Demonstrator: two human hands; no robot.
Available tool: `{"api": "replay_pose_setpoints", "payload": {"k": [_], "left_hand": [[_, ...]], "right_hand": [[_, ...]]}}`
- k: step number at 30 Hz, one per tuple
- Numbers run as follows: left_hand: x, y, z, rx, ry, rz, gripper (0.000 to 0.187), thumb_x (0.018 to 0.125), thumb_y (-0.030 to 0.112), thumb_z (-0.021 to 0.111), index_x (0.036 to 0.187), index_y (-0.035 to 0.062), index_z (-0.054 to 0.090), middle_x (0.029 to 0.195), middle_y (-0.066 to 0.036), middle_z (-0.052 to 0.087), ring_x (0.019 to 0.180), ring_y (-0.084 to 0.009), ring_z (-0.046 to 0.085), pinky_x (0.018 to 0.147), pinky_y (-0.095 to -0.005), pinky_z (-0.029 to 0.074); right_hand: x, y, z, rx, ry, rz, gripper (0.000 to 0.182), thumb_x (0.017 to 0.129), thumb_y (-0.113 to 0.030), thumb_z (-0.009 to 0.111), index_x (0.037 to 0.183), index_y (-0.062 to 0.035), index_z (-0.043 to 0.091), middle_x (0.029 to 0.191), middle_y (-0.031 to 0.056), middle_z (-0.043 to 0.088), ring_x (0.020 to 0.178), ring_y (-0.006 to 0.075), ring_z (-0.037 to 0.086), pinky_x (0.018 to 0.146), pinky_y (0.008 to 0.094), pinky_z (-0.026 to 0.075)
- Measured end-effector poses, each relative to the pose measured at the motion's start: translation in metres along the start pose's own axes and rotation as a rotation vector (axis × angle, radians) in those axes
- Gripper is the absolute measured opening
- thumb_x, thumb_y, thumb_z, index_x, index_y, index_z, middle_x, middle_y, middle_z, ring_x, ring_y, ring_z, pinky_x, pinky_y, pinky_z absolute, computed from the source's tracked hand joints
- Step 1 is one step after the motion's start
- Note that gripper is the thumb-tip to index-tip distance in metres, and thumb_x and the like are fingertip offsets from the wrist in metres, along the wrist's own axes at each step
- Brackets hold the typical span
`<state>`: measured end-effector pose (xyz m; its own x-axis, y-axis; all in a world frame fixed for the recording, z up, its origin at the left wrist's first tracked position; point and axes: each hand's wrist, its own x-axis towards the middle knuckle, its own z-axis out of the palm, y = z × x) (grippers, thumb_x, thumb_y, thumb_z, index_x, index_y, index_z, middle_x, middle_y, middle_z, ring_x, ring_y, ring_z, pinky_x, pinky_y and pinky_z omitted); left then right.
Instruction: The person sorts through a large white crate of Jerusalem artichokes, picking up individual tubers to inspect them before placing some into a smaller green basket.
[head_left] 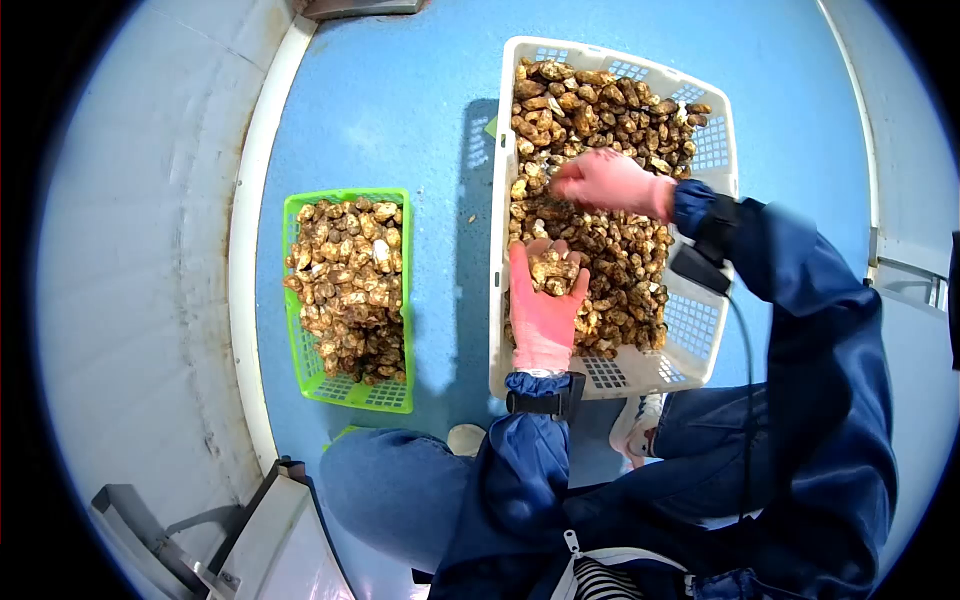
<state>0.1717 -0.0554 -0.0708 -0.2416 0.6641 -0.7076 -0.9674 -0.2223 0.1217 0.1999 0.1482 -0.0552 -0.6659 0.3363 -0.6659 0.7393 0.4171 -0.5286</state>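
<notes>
My left hand (545,318), in a pink glove, is turned palm up at the near left of the white crate (497,300). Its fingers curl around a few knobbly brown-and-cream mushrooms (553,272). Above the middle of the crate is my right hand (612,184), also gloved in pink, with fingers bent down and blurred by motion; I cannot tell what is in them. Beneath both hands lies a deep heap of similar brown mushrooms (630,270), filling much of the crate.
To the left, a smaller green basket (408,290) holds a pile of paler mushrooms (345,270). Both containers sit on a blue floor (400,110) between pale walls. A metal-edged fixture (270,540) stands at lower left. My knees are close to the crate's near edge.
</notes>
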Motion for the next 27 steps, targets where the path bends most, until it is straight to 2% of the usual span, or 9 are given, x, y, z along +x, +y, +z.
{"api": "replay_pose_setpoints", "payload": {"k": [5, 8, 11, 13, 15, 17, 20, 25, 27], "left_hand": [[-0.001, 0.007, -0.001, -0.022, -0.094, 0.050, 0.035, 0.095, 0.042, 0.048, 0.109, 0.0108, 0.054, 0.111, -0.010, 0.060, 0.100, -0.0244, 0.058, 0.078, -0.0398, 0.052], [-0.004, 0.006, -0.002, -0.033, -0.091, 0.037, 0.028, 0.095, 0.036, 0.050, 0.105, 0.0103, 0.054, 0.111, -0.010, 0.060, 0.101, -0.0249, 0.058, 0.083, -0.0404, 0.051], [-0.006, 0.006, 0.003, -0.054, -0.101, 0.009, 0.022, 0.095, 0.031, 0.051, 0.101, 0.0100, 0.054, 0.108, -0.010, 0.060, 0.099, -0.0240, 0.058, 0.084, -0.0401, 0.050], [-0.006, 0.005, 0.008, -0.057, -0.054, 0.035, 0.021, 0.095, 0.029, 0.051, 0.101, 0.0095, 0.054, 0.105, -0.009, 0.060, 0.096, -0.0225, 0.058, 0.082, -0.0384, 0.051], [-0.005, 0.003, 0.005, -0.076, -0.058, 0.018, 0.019, 0.095, 0.028, 0.051, 0.101, 0.0094, 0.054, 0.102, -0.008, 0.059, 0.093, -0.0210, 0.057, 0.080, -0.0362, 0.050], [-0.004, 0.000, 0.004, -0.006, -0.056, -0.006, 0.019, 0.095, 0.027, 0.050, 0.100, 0.0096, 0.054, 0.100, -0.007, 0.060, 0.092, -0.0198, 0.058, 0.079, -0.0343, 0.051], [-0.003, 0.001, 0.002, -0.011, -0.026, -0.035, 0.018, 0.095, 0.027, 0.050, 0.101, 0.0100, 0.055, 0.097, -0.006, 0.060, 0.089, -0.0183, 0.059, 0.077, -0.0333, 0.051], [-0.009, 0.004, 0.008, -0.012, 0.012, 0.001, 0.020, 0.095, 0.027, 0.050, 0.102, 0.0094, 0.055, 0.098, -0.007, 0.060, 0.090, -0.0181, 0.058, 0.077, -0.0327, 0.051], [-0.009, 0.004, 0.008, 0.009, -0.034, -0.005, 0.022, 0.095, 0.028, 0.050, 0.104, 0.0084, 0.054, 0.099, -0.007, 0.059, 0.090, -0.0175, 0.057, 0.078, -0.0323, 0.051]], "right_hand": [[0.071, 0.013, 0.056, -0.163, 0.429, 0.187, 0.043, 0.082, -0.039, 0.052, 0.094, -0.0013, 0.068, 0.094, 0.0192, 0.067, 0.090, 0.0308, 0.065, 0.084, 0.0375, 0.050], [0.067, 0.020, 0.040, 0.005, 0.245, 0.206, 0.038, 0.076, -0.038, 0.057, 0.089, -0.0051, 0.071, 0.085, 0.0147, 0.069, 0.083, 0.0290, 0.066, 0.081, 0.0369, 0.051], [0.026, 0.013, 0.010, -0.234, 0.203, 0.115, 0.037, 0.075, -0.039, 0.058, 0.088, -0.0068, 0.071, 0.079, 0.0126, 0.068, 0.075, 0.0273, 0.067, 0.075, 0.0376, 0.052], [0.012, 0.024, 0.002, -0.443, -0.244, 0.144, 0.038, 0.077, -0.040, 0.057, 0.094, -0.0097, 0.071, 0.084, 0.0115, 0.069, 0.077, 0.0267, 0.066, 0.073, 0.0376, 0.053], [-0.001, 0.021, 0.011, -0.587, -0.173, 0.010, 0.039, 0.079, -0.040, 0.055, 0.098, -0.0096, 0.070, 0.088, 0.0114, 0.069, 0.078, 0.0258, 0.066, 0.074, 0.0362, 0.053], [0.013, 0.010, 0.021, -0.503, 0.049, 0.097, 0.034, 0.086, -0.034, 0.050, 0.096, -0.0059, 0.068, 0.090, 0.0124, 0.068, 0.081, 0.0257, 0.066, 0.076, 0.0357, 0.053], [0.054, 0.025, 0.053, -0.665, 0.295, -0.051, 0.032, 0.083, -0.031, 0.056, 0.093, -0.0018, 0.065, 0.090, 0.0143, 0.067, 0.084, 0.0282, 0.066, 0.074, 0.0391, 0.053], [0.041, 0.041, 0.045, -0.726, 0.177, -0.086, 0.025, 0.080, -0.025, 0.059, 0.093, -0.0052, 0.065, 0.090, 0.0130, 0.067, 0.085, 0.0292, 0.065, 0.070, 0.0396, 0.052], [0.031, 0.037, 0.034, -0.529, 0.219, -0.124, 0.024, 0.081, -0.025, 0.060, 0.098, -0.0091, 0.066, 0.089, 0.0110, 0.067, 0.080, 0.0250, 0.066, 0.071, 0.0358, 0.053]]}}
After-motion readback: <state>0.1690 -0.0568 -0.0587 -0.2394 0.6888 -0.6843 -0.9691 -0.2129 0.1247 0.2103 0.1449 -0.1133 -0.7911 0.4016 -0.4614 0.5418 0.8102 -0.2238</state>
